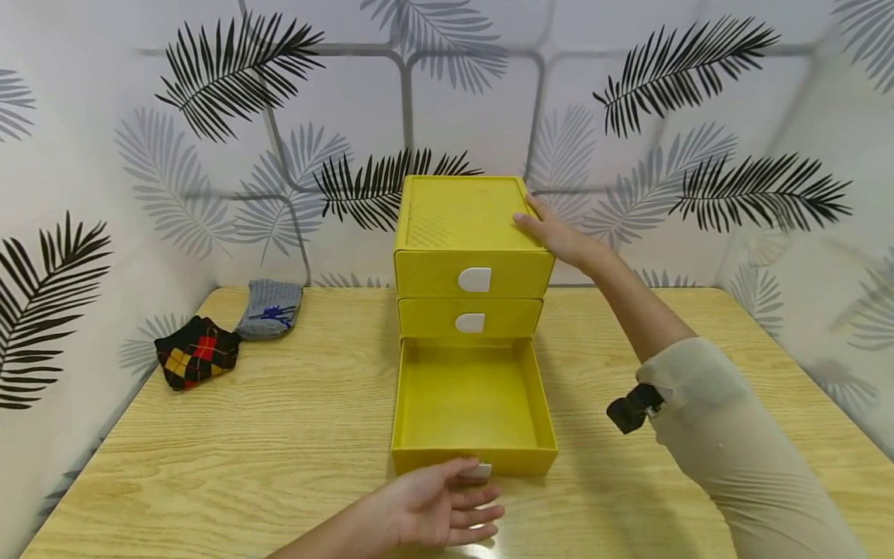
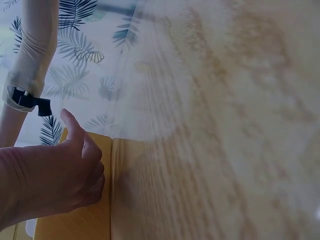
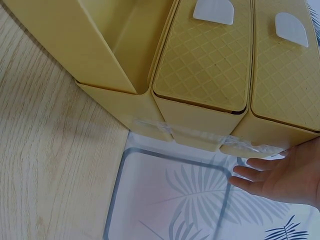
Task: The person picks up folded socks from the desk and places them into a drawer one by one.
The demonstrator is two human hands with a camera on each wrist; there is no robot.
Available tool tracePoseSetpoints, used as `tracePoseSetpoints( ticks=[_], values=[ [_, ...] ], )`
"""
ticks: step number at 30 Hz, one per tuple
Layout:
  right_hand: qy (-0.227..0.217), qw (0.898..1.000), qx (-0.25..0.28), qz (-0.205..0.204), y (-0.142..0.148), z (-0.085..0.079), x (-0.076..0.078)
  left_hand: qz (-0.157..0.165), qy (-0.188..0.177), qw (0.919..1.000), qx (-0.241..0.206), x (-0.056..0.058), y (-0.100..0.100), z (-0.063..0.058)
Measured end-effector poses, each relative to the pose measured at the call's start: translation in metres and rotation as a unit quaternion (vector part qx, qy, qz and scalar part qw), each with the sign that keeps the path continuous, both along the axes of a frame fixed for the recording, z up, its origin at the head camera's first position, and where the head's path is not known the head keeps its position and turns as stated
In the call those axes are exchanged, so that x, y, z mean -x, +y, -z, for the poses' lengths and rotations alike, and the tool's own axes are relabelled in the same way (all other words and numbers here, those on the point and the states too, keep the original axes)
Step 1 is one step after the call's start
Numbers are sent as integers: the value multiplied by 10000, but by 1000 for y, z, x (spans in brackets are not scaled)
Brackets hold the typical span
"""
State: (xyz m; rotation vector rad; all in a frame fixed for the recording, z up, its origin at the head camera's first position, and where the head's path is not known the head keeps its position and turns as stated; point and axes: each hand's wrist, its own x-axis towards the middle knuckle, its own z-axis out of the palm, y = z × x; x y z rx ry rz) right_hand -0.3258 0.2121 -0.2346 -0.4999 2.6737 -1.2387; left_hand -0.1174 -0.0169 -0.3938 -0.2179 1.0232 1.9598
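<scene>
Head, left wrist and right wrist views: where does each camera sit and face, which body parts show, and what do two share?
Head: on the head, facing forward and down at the yellow drawer unit; shows left hand, right hand, right sleeve.
Left wrist: worn there, facing across the table; shows left hand, right sleeve.
Right wrist: worn there, facing the unit's front and side; shows right hand.
Head and right wrist share the open drawer.

Lane from worktop front-left corner to back edge, between grey sock and drawer unit; bottom drawer juts frontward, right arm blocks right side.
</scene>
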Motion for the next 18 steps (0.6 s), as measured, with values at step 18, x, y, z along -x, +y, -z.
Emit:
tracePoseSetpoints(
  ticks=[18],
  values=[
    [85,9999,18,-51,0,0,0,-19,-37,10000,-31,-3,-4,1]
  ],
)
